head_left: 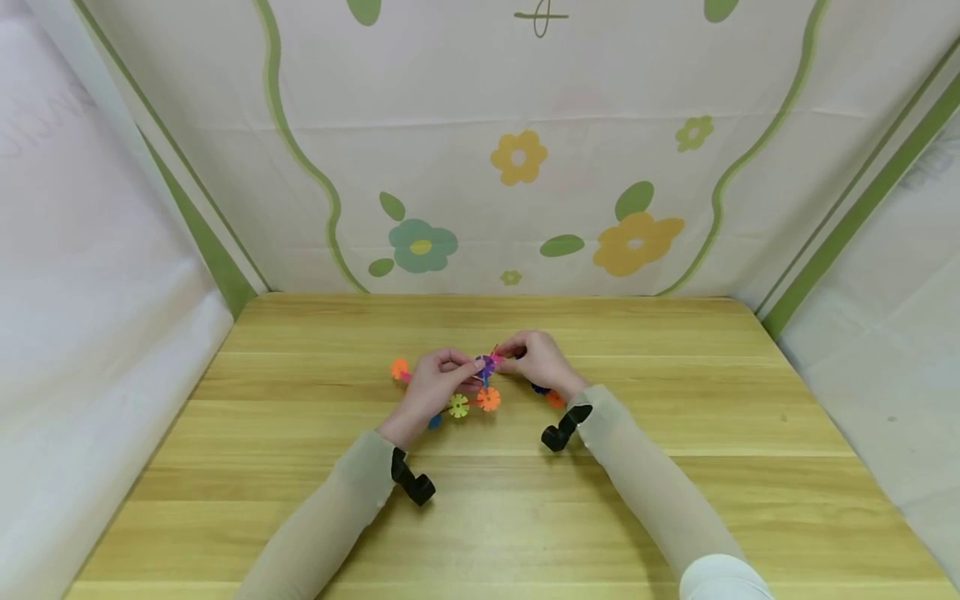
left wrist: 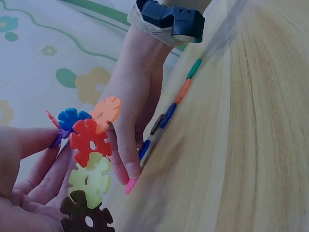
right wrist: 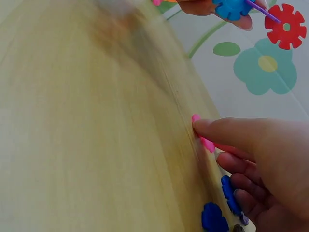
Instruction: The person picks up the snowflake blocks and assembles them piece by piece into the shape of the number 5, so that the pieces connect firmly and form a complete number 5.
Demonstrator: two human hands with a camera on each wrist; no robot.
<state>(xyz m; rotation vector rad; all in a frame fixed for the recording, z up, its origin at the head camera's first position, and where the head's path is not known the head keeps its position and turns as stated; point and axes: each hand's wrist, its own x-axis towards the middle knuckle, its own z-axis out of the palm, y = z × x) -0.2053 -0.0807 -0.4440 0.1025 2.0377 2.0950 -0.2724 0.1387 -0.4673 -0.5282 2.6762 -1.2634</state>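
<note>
My left hand (head_left: pixel 438 379) pinches a purple snowflake disc (left wrist: pixel 59 139) of a joined piece held up in the air. Linked in that piece are a blue disc (left wrist: pixel 73 117), an orange disc (left wrist: pixel 107 112), a red disc (left wrist: pixel 83 135), a yellow-green disc (left wrist: pixel 99 169) and a dark brown disc (left wrist: pixel 77 212). Close by on the right, my right hand (head_left: pixel 542 362) pinches a pink disc (right wrist: pixel 207 144) between thumb and forefinger, low by the tabletop. Whether the pink disc touches the table or the joined piece, I cannot tell.
Beside the right hand, loose discs lie in a row on the wooden table (head_left: pixel 480 517): blue (left wrist: pixel 168 116), orange (left wrist: pixel 183 91), green (left wrist: pixel 194 68) and a dark one (left wrist: pixel 157 124). An orange disc (head_left: pixel 400 368) shows left of the left hand. A flowered cloth wall (head_left: pixel 450 100) stands behind.
</note>
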